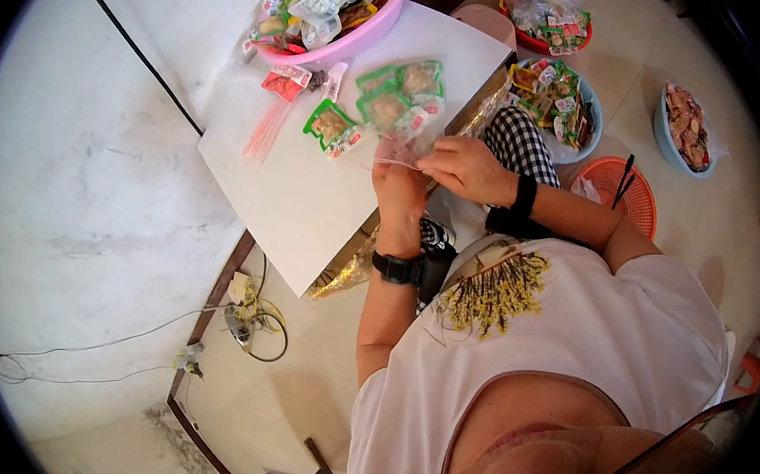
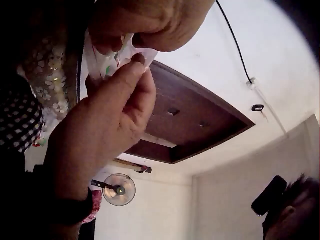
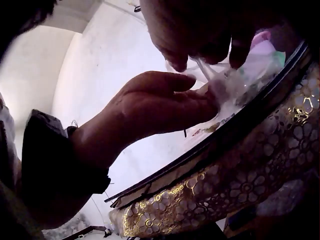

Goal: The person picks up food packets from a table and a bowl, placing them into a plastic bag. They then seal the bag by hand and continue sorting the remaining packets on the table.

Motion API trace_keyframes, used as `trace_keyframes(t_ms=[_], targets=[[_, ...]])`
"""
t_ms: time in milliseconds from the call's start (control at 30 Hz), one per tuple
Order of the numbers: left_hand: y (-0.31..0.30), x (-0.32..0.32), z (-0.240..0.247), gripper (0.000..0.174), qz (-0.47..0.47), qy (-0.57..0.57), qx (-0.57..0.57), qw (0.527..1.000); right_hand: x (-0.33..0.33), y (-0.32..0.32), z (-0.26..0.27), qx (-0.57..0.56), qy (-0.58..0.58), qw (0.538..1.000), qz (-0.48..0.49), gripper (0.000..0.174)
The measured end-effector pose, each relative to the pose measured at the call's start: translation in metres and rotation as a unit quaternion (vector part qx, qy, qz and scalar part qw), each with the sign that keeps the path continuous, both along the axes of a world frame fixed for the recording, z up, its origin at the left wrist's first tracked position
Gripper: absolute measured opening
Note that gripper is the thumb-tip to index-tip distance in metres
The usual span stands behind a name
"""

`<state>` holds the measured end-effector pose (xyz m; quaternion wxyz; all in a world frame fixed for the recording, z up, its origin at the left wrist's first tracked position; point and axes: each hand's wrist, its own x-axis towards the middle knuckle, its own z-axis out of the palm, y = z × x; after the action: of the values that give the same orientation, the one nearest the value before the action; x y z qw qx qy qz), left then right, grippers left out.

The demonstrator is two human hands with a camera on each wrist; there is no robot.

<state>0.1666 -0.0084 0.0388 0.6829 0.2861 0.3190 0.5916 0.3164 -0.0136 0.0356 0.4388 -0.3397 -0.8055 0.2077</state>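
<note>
At the near edge of the white tabletop [image 1: 290,208], both hands meet at a small clear plastic bag [image 1: 398,153]. My left hand [image 1: 399,192] holds the bag between thumb and fingers. Thumb and fingertips of my right hand [image 1: 466,167] pinch its other side. In the wrist views the translucent plastic bunches between the fingertips, and the fingers partly hide what is inside. Just beyond the hands lie several green-edged food packets [image 1: 384,109], with one more green-edged packet [image 1: 331,124] to their left.
A pink basin [image 1: 382,21] heaped with packets stands at the table's back. Flat clear bags [image 1: 267,130] lie at left. Right of the table, on the floor, are a blue basin of packets [image 1: 595,121], an orange basket [image 1: 646,196] and another blue basin [image 1: 669,142].
</note>
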Motion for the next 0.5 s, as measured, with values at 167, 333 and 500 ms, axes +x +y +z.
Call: trace_keyframes(t_ms=[167,333,500], targets=[[0.022,-0.003,0.003,0.043,0.087,0.103,0.040,0.990,0.002,0.002,0.000,0.010,0.010,1.000,0.001,0.015],[0.025,-0.003,0.000,0.047,0.075,0.057,0.063,0.994,0.001,0.004,0.000,0.010,0.015,1.000,0.005,0.016],[0.011,-0.010,-0.011,0.040,-0.008,0.148,0.004,0.989,0.000,0.003,0.002,0.004,0.032,0.999,0.014,0.016]])
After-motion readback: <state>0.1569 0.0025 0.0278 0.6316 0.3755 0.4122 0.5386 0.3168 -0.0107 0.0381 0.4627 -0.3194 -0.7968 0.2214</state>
